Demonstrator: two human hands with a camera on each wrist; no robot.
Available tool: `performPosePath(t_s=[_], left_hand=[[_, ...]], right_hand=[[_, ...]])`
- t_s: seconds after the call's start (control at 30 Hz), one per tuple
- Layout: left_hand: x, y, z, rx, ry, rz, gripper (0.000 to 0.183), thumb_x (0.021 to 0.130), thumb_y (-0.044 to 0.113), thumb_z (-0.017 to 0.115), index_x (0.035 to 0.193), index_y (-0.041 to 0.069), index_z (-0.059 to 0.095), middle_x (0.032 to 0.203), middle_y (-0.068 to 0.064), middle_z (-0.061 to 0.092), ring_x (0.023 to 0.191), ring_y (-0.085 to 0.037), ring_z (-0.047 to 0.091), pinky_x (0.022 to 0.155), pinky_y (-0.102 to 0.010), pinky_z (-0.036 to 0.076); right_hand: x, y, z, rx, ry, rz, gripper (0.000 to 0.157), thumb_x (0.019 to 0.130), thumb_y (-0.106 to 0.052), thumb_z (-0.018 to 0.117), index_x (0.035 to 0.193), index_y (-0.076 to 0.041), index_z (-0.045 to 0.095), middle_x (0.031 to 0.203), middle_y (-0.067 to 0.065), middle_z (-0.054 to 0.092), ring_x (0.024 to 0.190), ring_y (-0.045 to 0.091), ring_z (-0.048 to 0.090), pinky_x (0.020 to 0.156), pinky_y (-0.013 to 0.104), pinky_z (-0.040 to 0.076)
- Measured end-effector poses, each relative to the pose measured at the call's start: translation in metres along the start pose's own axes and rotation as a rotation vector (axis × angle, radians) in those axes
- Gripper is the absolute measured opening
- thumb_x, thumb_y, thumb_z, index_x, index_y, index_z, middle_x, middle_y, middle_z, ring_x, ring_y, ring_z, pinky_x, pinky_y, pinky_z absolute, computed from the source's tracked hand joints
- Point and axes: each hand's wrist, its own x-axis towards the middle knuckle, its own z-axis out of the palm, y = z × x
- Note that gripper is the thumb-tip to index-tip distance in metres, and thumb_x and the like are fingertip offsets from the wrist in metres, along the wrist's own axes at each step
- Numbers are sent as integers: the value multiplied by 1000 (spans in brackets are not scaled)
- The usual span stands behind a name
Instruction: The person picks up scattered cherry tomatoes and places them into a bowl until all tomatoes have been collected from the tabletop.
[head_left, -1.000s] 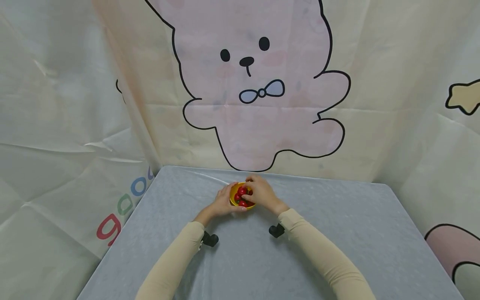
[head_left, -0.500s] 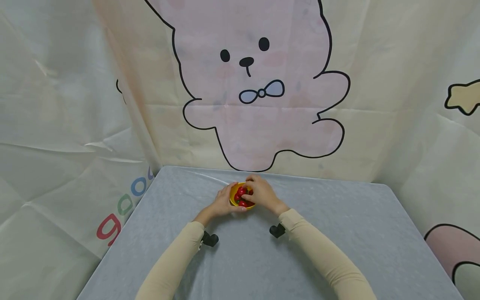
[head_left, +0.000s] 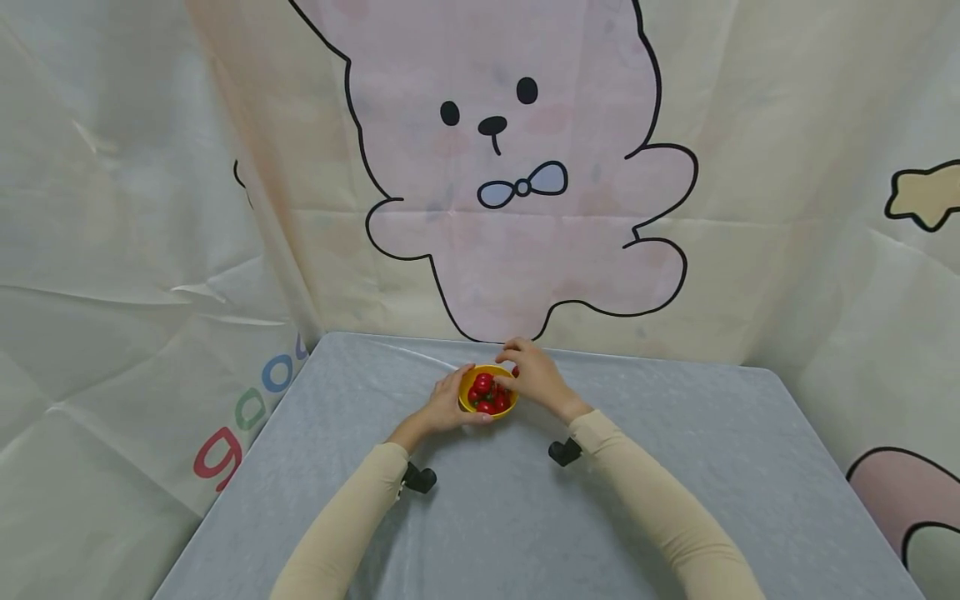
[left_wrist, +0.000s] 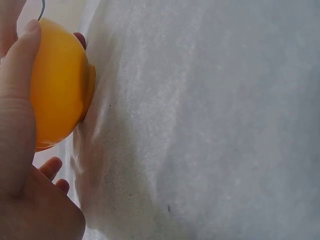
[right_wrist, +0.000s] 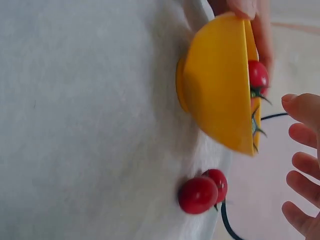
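Observation:
A small yellow bowl (right_wrist: 217, 80) stands on the table, with several red cherry tomatoes (head_left: 484, 383) with green stems inside. My left hand (head_left: 450, 406) holds the bowl from its left side, thumb on the near rim and fingers round the far side. Just past the bowl's right rim is my right hand (head_left: 536, 372). In the right wrist view its fingers are loosely bent, apart, and hold nothing. Two more cherry tomatoes (right_wrist: 198, 195) lie on the table beside the bowl, mostly hidden behind my right hand in the head view.
A light grey cloth (head_left: 480, 517) covers the table. Behind its far edge hangs a cream backdrop (head_left: 750, 275) with a drawn pink bear (head_left: 510, 267). Both wrists carry small black camera mounts (head_left: 565, 452).
My right hand has lifted off the tomatoes in the bowl and moved to the right and away, its fingers spreading. More of the bowl's right rim shows. My left hand stays on the bowl.

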Motion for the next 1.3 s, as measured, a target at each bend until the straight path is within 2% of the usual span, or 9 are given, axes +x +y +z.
performPosePath(t_s=[0.1, 0.23, 0.47, 0.7, 1.03, 1.3], left_hand=[[0, -1, 0, -7, 4, 4, 111, 73, 58, 80, 157, 19, 19, 160, -16, 30, 143, -41, 27, 115, -61, 30], [0, -2, -1, -15, 14, 10, 112, 72, 56, 82, 157, 18, 20, 160, -15, 31, 143, -41, 28, 116, -59, 29], [-1, -2, -2, -22, 22, 10, 109, 73, 54, 83, 156, 18, 23, 158, -16, 33, 143, -41, 28, 117, -59, 29], [0, -5, 0, -32, 24, 20, 107, 74, 50, 83, 156, 18, 23, 158, -16, 33, 143, -40, 28, 118, -58, 27], [0, -4, 2, -35, 27, 15, 107, 74, 47, 84, 156, 19, 22, 159, -16, 33, 143, -40, 28, 117, -57, 27], [0, -3, 2, -35, 20, -3, 107, 74, 49, 83, 157, 20, 22, 160, -14, 32, 144, -40, 27, 119, -57, 25]], right_hand=[[-2, 9, -2, -2, 13, 11, 31, 84, -30, 79, 109, -10, 74, 124, 12, 62, 112, 30, 59, 94, 44, 55], [-5, 21, -8, -2, 30, 52, 28, 84, -28, 79, 107, -12, 74, 123, 11, 62, 114, 31, 57, 98, 46, 52], [-13, 34, -13, 1, 4, 114, 31, 85, -30, 77, 109, -11, 74, 127, 14, 62, 117, 32, 56, 101, 50, 50], [-20, 45, -7, 1, -2, 109, 34, 83, -25, 80, 113, -10, 74, 128, 14, 61, 119, 33, 56, 102, 50, 50], [-30, 60, 2, -5, -98, 148, 41, 83, -33, 81, 117, -12, 73, 125, 14, 61, 117, 33, 57, 103, 52, 47], [-33, 66, 12, -47, -129, 122, 42, 82, -34, 81, 118, -13, 73, 124, 12, 61, 115, 31, 56, 101, 52, 48]])
